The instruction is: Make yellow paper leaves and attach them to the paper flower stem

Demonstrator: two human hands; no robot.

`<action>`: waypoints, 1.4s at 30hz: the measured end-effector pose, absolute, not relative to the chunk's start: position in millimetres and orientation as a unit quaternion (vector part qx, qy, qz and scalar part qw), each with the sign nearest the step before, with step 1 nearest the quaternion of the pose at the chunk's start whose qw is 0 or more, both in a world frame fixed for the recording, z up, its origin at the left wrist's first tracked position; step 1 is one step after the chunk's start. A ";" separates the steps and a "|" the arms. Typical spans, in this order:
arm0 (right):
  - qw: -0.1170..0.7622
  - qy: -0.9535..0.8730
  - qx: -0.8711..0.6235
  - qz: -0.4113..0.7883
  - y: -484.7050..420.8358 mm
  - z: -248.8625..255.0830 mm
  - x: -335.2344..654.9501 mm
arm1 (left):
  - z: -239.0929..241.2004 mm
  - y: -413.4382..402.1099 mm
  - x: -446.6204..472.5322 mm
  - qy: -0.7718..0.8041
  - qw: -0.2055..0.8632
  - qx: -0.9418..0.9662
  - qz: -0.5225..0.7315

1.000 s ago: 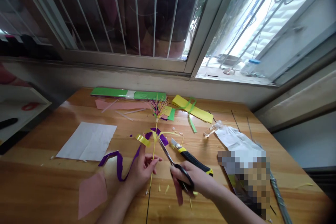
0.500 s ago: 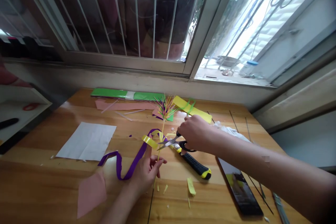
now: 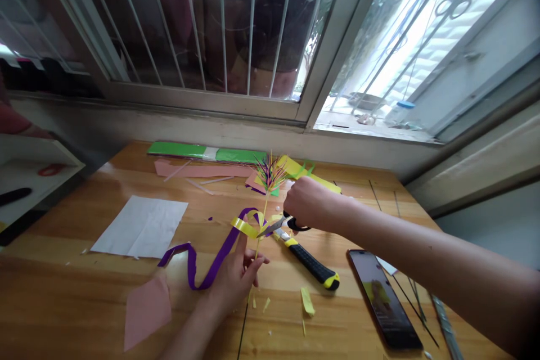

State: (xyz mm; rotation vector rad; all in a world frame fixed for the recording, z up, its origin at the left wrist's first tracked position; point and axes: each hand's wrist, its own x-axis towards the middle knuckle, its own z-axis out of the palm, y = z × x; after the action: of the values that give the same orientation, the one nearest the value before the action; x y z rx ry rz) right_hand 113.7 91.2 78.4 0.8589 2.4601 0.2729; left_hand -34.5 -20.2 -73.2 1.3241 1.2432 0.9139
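Observation:
My left hand (image 3: 236, 280) pinches the thin stem of a paper flower (image 3: 269, 171), held upright over the wooden table (image 3: 84, 292). The flower has a spiky yellow, purple and pink head, and yellow paper strips (image 3: 244, 228) curl from the stem. A long purple ribbon (image 3: 198, 264) trails from the stem down to the table on the left. My right hand (image 3: 310, 202) grips black-handled scissors (image 3: 280, 224), whose blades point left and meet the stem at the yellow strips.
A yellow-and-black utility knife (image 3: 310, 263) lies just below the scissors, a phone (image 3: 383, 298) to its right. White paper (image 3: 141, 228), a pink piece (image 3: 147, 309), green (image 3: 202, 152) and yellow sheets and small offcuts lie about. Thin wires lie at the right edge. A barred window stands behind.
My right hand rose from the table's front with the scissors and brought the blades to the stem. The flower shifted slightly right and higher. A yellow offcut now lies on the table.

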 end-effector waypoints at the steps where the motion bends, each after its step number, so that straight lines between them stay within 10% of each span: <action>1: 0.258 0.907 0.317 0.100 91.2 78.1 114.5 | -74.2 -19.6 -34.8 0.518 0.526 0.551 0.389; 11: 0.109 0.880 0.459 0.053 74.6 80.0 171.6 | -78.0 -18.8 -42.2 0.507 0.527 0.554 0.399; 18: -0.054 0.686 0.663 -0.294 70.1 -24.0 230.4 | -77.3 -19.7 -39.0 0.509 0.528 0.512 0.448; 26: -0.128 0.621 0.746 -0.204 67.0 -81.0 214.8 | -75.2 -20.8 -35.4 0.507 0.523 0.515 0.453; 34: -0.269 0.585 0.731 -0.226 40.9 -68.6 192.4 | -75.6 -21.1 -29.7 0.506 0.512 0.477 0.504; 42: -0.415 0.476 0.556 -0.541 3.3 -77.1 103.7 | -73.6 -22.7 -27.2 0.494 0.520 0.491 0.495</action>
State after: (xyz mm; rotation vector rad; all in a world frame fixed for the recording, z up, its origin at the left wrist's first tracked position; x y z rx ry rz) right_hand 103.7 3.3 -77.1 2.4423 2.0897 -2.3757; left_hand -27.2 -22.7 -73.6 1.1762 1.1845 1.1877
